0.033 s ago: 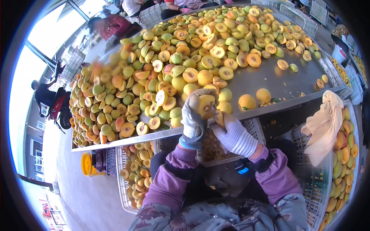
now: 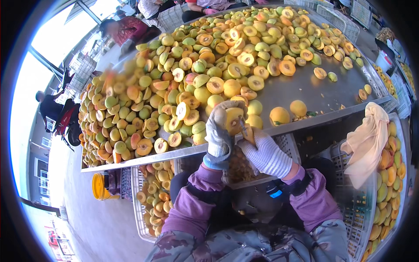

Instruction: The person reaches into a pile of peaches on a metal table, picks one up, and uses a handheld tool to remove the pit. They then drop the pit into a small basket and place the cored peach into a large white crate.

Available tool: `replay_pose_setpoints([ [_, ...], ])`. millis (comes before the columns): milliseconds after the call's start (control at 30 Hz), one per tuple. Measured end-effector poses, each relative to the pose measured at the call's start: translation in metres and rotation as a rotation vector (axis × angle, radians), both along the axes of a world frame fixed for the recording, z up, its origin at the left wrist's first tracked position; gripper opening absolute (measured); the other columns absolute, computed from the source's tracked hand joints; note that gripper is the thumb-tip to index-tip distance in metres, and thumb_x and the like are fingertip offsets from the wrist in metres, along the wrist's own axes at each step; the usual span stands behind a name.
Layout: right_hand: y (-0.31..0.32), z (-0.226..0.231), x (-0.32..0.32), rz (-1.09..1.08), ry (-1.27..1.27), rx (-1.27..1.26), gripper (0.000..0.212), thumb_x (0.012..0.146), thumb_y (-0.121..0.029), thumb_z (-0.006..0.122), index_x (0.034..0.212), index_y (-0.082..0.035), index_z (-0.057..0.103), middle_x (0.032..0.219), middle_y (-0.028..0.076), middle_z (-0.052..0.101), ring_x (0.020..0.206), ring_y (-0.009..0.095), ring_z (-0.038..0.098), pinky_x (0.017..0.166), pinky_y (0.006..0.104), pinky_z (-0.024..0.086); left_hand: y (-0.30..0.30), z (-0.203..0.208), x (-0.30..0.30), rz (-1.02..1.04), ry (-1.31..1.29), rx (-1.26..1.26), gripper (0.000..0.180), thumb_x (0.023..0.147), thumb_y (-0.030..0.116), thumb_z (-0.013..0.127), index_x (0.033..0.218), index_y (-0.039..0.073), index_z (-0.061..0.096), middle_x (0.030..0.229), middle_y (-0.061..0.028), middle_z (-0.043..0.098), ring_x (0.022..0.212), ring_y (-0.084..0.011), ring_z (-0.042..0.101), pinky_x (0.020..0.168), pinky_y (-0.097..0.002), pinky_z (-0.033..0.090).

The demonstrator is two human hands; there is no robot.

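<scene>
My left hand (image 2: 218,136), in a grey-white work glove, is closed around a yellow peach half (image 2: 233,122) at the table's near edge. The cut face with its brown centre is turned toward my right hand (image 2: 267,154). That hand, in a white knit glove, grips a small pitting tool (image 2: 248,133) with a wooden-looking handle and a metal tip. The tip is at the centre of the cut face; its exact shape is hard to make out. Just beyond my hands lie heaped peach halves (image 2: 215,85), and a loose peach (image 2: 279,116) rests to their right.
The metal table (image 2: 301,89) has a raised rim. Beneath it, a crate (image 2: 244,168) holds small brown pieces. Crates of peach halves (image 2: 158,192) and peaches (image 2: 384,192) stand at either side. A cloth (image 2: 369,142) drapes over the right one. A yellow bucket (image 2: 100,187) sits left; people (image 2: 131,30) sit beyond.
</scene>
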State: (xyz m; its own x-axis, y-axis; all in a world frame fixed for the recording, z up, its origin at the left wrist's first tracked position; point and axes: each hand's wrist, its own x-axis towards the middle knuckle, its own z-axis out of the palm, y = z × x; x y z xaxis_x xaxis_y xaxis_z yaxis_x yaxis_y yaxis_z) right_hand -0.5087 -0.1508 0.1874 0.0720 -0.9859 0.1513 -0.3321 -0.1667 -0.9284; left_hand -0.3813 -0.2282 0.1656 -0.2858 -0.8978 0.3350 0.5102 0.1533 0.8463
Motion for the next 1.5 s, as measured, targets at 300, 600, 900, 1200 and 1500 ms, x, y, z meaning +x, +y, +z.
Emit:
replay_pose_setpoints([
  [300,-0.003,-0.017,-0.009,-0.071,0.354,-0.111,0.026,0.088,-0.019,0.058,0.101,0.003,0.050,0.083,0.026,0.060,0.076,0.043,0.060,0.064,0.0488,0.049,0.010,0.017,-0.010,0.086,-0.292,-0.099,0.044,0.097,0.037,0.046,0.118,-0.002,0.053,0.110,-0.0119,0.061,0.098,-0.0194,0.060,0.086,-0.0324,0.050],
  [600,0.000,-0.028,0.013,-0.031,0.406,-0.083,0.027,0.085,-0.013,0.055,0.106,0.004,0.051,0.091,0.025,0.057,0.078,0.044,0.058,0.068,0.0483,0.050,0.011,0.008,-0.010,0.115,-0.061,0.123,0.047,0.097,0.045,0.048,0.107,0.000,0.058,0.096,-0.0080,0.064,0.083,-0.0163,0.061,0.074,-0.0288,0.050],
  [900,0.006,-0.016,0.003,0.101,0.037,-0.010,0.028,0.085,-0.016,0.059,0.103,0.005,0.053,0.091,0.026,0.059,0.087,0.042,0.059,0.076,0.0443,0.049,0.018,0.030,-0.006,-0.024,-0.060,0.376,0.054,0.094,0.053,0.044,0.096,0.001,0.058,0.088,-0.0125,0.064,0.076,-0.0223,0.063,0.070,-0.0328,0.053],
  [1200,0.010,-0.015,-0.004,0.084,0.081,-0.047,0.030,0.084,-0.015,0.061,0.107,0.003,0.052,0.093,0.025,0.059,0.090,0.041,0.059,0.076,0.0444,0.048,0.020,0.017,-0.017,0.151,-0.154,0.150,0.048,0.097,0.045,0.046,0.092,-0.001,0.060,0.078,-0.0097,0.065,0.075,-0.0174,0.063,0.063,-0.0270,0.050],
  [1500,0.005,-0.033,-0.002,0.089,0.385,-0.096,0.027,0.086,-0.014,0.058,0.107,0.003,0.052,0.088,0.021,0.060,0.083,0.038,0.060,0.074,0.0419,0.049,0.019,0.015,-0.022,0.182,-0.093,0.190,0.024,0.095,0.022,0.054,0.093,-0.001,0.062,0.081,-0.0053,0.064,0.069,-0.0117,0.059,0.062,-0.0245,0.049],
])
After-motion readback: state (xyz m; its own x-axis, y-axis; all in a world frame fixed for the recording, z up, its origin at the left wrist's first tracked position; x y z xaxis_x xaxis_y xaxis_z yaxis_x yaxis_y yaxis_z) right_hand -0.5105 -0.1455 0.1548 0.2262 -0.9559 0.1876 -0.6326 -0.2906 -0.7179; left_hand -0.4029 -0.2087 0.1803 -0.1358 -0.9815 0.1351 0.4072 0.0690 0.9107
